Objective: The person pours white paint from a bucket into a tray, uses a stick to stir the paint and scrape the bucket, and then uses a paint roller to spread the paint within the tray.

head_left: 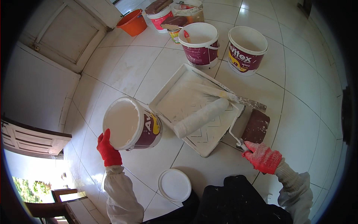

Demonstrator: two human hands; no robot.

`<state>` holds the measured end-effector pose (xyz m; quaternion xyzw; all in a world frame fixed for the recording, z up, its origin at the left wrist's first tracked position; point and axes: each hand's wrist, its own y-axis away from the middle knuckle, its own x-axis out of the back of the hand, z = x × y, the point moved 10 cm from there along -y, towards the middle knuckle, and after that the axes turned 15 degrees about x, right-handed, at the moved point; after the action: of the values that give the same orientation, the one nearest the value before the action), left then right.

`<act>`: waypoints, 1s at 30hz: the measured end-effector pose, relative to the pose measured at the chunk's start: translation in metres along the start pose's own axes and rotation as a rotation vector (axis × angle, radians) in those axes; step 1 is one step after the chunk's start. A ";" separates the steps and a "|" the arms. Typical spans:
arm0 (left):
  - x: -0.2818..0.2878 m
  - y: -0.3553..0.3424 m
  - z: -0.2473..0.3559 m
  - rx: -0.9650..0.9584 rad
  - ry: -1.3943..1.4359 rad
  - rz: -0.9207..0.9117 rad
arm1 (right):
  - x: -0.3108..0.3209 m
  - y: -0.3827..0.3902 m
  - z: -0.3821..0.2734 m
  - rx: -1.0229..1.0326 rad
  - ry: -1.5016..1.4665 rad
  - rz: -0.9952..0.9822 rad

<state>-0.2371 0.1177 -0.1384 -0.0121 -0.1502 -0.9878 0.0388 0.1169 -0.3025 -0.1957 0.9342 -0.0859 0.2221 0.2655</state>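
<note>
My left hand (109, 151), in a red glove, grips the near-left rim of a white and maroon paint bucket (148, 130). Off-white paint (120, 123) shows inside it; whether the bucket is slightly tilted I cannot tell. In a paint-dusted red glove, my right hand (264, 157) is closed around the handle of a paint roller (201, 118). The roller's coated sleeve rests across the ribbed part of a white paint tray (208, 151), which has wet paint in its far-left end. A paint-smeared brush (246, 100) lies across the tray, its handle passing over the right edge.
Two open paint buckets, one maroon with a red-tipped tool inside (199, 56) and another (248, 58), stand beyond the tray. Further back are an orange bucket (132, 23) and several containers. A brown block (256, 127) lies right of the tray, a white lid (174, 185) near my legs.
</note>
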 end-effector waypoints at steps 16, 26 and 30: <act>0.042 -0.007 -0.065 0.156 -0.004 0.081 | 0.049 -0.014 -0.001 0.064 0.347 0.056; 0.081 0.018 -0.111 0.372 -0.120 0.088 | 0.049 -0.021 0.033 0.081 0.568 0.048; 0.100 0.056 -0.168 0.511 -0.363 -0.054 | 0.040 -0.022 0.045 -0.017 0.666 0.008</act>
<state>-0.3349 0.0074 -0.2789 -0.1741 -0.3983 -0.9005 -0.0133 0.1750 -0.3096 -0.2210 0.8078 0.0001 0.5156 0.2858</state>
